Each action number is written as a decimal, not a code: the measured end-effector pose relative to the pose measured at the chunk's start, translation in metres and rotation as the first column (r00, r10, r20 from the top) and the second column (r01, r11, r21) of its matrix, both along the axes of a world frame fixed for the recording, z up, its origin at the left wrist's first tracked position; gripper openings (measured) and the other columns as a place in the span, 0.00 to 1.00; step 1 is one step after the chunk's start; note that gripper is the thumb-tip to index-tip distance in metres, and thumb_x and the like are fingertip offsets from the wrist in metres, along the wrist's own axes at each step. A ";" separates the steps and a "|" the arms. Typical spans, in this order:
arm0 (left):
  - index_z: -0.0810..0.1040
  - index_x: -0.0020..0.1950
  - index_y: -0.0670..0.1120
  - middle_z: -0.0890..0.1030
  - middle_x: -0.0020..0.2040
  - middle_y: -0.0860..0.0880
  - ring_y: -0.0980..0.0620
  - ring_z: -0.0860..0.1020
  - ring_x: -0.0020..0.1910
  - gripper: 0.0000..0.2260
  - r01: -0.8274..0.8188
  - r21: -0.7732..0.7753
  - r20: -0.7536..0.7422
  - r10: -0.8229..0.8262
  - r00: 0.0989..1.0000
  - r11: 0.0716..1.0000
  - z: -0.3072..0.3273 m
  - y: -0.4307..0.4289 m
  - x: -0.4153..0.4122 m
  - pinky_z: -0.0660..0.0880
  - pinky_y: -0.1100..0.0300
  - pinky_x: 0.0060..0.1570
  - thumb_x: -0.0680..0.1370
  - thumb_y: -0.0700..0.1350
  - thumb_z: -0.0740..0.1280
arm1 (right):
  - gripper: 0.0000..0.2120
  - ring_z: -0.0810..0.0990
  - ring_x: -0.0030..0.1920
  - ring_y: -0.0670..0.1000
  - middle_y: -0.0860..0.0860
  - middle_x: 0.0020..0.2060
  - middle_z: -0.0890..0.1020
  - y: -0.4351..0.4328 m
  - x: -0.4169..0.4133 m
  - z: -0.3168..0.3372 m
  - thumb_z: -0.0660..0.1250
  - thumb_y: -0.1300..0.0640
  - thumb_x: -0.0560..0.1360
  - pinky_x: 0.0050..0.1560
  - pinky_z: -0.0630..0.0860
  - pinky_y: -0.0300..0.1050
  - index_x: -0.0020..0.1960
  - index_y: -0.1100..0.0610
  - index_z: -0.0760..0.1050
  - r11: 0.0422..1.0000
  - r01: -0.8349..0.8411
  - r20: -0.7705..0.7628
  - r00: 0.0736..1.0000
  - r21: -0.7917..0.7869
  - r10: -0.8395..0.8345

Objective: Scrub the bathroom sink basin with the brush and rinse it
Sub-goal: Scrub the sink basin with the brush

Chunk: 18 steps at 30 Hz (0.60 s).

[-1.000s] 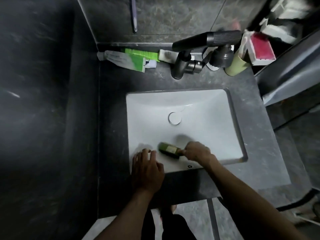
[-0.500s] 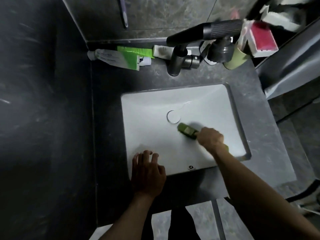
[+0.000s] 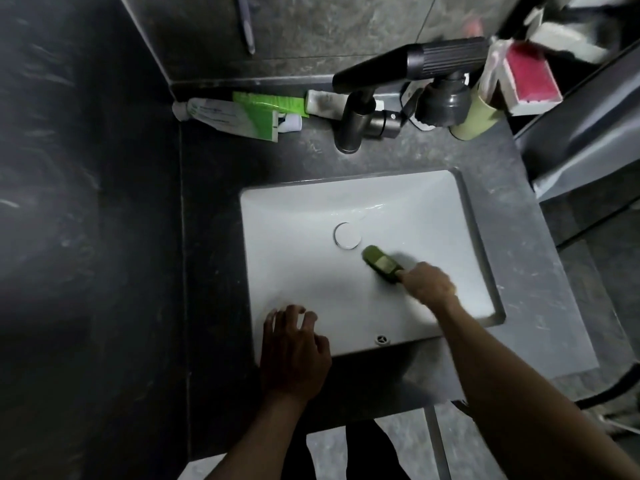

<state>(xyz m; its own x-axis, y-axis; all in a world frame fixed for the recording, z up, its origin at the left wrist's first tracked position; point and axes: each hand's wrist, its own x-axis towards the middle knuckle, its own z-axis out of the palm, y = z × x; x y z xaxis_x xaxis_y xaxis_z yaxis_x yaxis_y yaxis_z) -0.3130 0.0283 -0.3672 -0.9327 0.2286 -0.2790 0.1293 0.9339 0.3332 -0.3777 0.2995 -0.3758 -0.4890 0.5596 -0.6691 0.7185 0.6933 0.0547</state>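
Observation:
A white rectangular sink basin (image 3: pixel 294 237) is set into a dark stone counter. My right hand (image 3: pixel 427 282) grips the handle of a green brush (image 3: pixel 379 263). The brush head presses on the basin floor just right of and below the round white drain cover (image 3: pixel 347 235). My left hand (image 3: pixel 294 348) rests on the near left rim of the basin, fingers spread and bent, holding nothing. A thin streak of water shows on the far slope of the basin. The dark faucet (image 3: pixel 363 112) stands behind the basin, its spout pointing left.
Behind the basin lie a green and white toothpaste tube (image 3: pixel 242 116) and a small white tube (image 3: pixel 323 103). A pale green cup (image 3: pixel 476 117) and a red and white box (image 3: pixel 530 77) stand at the back right. A dark tiled wall fills the left.
My right hand swept the brush from the near left of the basin floor to beside the drain. My left hand stayed on the near rim, its fingers now bent.

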 end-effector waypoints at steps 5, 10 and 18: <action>0.83 0.57 0.49 0.78 0.62 0.48 0.44 0.73 0.64 0.16 -0.014 0.022 0.000 0.014 1.000 1.000 0.002 0.000 0.001 0.68 0.43 0.71 0.75 0.48 0.61 | 0.18 0.82 0.51 0.58 0.56 0.50 0.84 -0.033 -0.021 -0.005 0.64 0.45 0.73 0.51 0.77 0.46 0.53 0.57 0.79 0.992 -0.117 -0.061 0.992 -0.047 0.114; 0.81 0.62 0.52 0.75 0.68 0.50 0.46 0.70 0.71 0.14 0.010 -0.018 0.047 -0.009 0.999 1.000 -0.001 -0.002 0.000 0.64 0.45 0.76 0.77 0.49 0.66 | 0.14 0.81 0.46 0.55 0.53 0.45 0.81 -0.102 -0.041 -0.012 0.62 0.44 0.77 0.47 0.79 0.48 0.47 0.56 0.75 0.956 -0.192 -0.147 0.976 -0.224 0.162; 0.83 0.55 0.50 0.78 0.61 0.48 0.44 0.72 0.65 0.12 -0.008 0.007 -0.015 0.008 1.000 1.000 -0.003 0.000 0.002 0.71 0.43 0.69 0.74 0.47 0.67 | 0.18 0.84 0.46 0.59 0.55 0.40 0.83 0.030 -0.004 0.012 0.62 0.42 0.75 0.47 0.78 0.48 0.36 0.55 0.73 0.995 -0.089 0.015 0.996 -0.055 0.089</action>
